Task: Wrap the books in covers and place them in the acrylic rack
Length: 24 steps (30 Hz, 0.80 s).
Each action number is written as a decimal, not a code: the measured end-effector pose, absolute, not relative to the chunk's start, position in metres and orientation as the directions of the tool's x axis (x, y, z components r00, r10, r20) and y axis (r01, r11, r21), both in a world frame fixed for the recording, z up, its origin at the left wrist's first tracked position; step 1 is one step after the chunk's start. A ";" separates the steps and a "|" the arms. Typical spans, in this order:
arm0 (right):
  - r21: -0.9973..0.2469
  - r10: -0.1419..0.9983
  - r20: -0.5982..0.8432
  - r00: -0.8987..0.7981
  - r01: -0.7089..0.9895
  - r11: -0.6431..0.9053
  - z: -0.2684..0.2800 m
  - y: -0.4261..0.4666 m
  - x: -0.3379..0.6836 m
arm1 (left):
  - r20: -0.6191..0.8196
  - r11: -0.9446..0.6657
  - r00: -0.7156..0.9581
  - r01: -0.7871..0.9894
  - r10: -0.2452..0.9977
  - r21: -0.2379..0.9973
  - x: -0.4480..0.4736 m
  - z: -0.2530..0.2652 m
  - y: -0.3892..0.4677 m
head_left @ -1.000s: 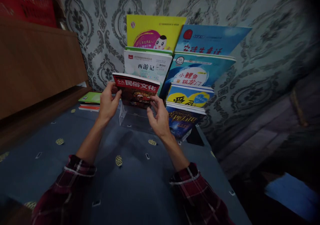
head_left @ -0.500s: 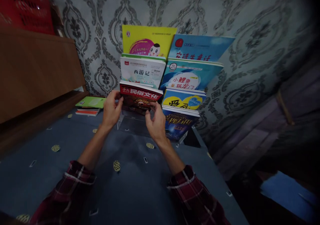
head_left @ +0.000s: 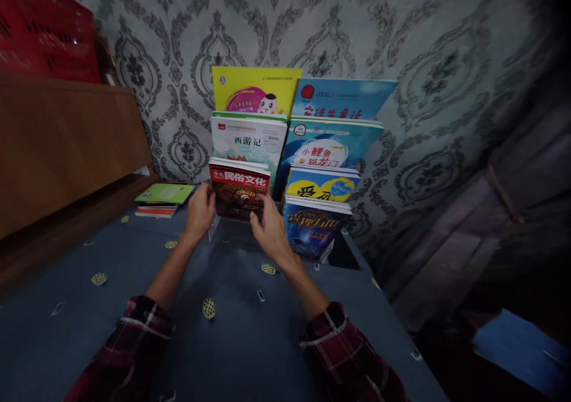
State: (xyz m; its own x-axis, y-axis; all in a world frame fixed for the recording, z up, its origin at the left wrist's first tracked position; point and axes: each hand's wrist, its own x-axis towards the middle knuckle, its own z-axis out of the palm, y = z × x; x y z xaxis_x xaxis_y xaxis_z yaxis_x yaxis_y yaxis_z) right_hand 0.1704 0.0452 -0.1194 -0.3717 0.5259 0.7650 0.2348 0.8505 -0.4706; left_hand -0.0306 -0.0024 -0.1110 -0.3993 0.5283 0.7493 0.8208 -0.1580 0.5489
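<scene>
A dark red book [head_left: 238, 198] stands upright at the front left of a book rack, part of whose clear edge [head_left: 213, 228] shows below it. My left hand [head_left: 200, 213] grips the book's left side, fingers curled at the edge. At its right side, my right hand [head_left: 270, 228] has its thumb and fingers on the cover and edge. Behind it stand a white book [head_left: 250, 141] and a taller yellow one [head_left: 259, 87]. To the right are a dark blue book [head_left: 314, 226], a yellow-and-blue book [head_left: 307, 182], a teal book [head_left: 332, 143] and a blue book [head_left: 348, 96].
A low pile of books with a green one [head_left: 166, 192] on top lies left of the rack on the blue patterned cloth [head_left: 232, 342]. Further left is a wooden cabinet [head_left: 66, 146] bearing a red basket [head_left: 49, 33]. The patterned wall [head_left: 178, 45] rises behind.
The dark red book has shifted left and down against the white book, with both hands still at its sides. More of its lower cover shows. The camera view has tilted up slightly.
</scene>
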 end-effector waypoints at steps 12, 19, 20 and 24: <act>-0.561 0.602 0.733 -0.316 0.219 0.798 -0.119 0.038 0.168 | 0.794 -0.200 -0.349 0.845 0.498 0.496 -0.029 -0.115 0.002; -0.614 0.648 0.697 -0.306 0.213 0.761 -0.123 0.040 0.164 | 0.780 -0.161 -0.348 0.857 0.519 0.490 -0.037 -0.113 0.006; -0.623 0.658 0.692 -0.298 0.215 0.752 -0.123 0.040 0.164 | 0.781 -0.159 -0.349 0.858 0.519 0.489 -0.037 -0.113 0.006; -0.665 0.704 0.650 -0.286 0.234 0.709 -0.123 0.040 0.164 | 0.791 -0.156 -0.349 0.863 0.503 0.480 -0.038 -0.114 0.009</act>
State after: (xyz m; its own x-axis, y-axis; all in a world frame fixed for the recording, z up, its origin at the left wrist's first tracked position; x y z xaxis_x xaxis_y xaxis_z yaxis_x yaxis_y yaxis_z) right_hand 0.1639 0.0396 -0.1234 -0.2860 0.7044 0.6497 0.2341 0.7088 -0.6655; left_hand -0.0377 0.0088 -0.1139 -0.3489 0.5026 0.7910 0.8633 -0.1560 0.4799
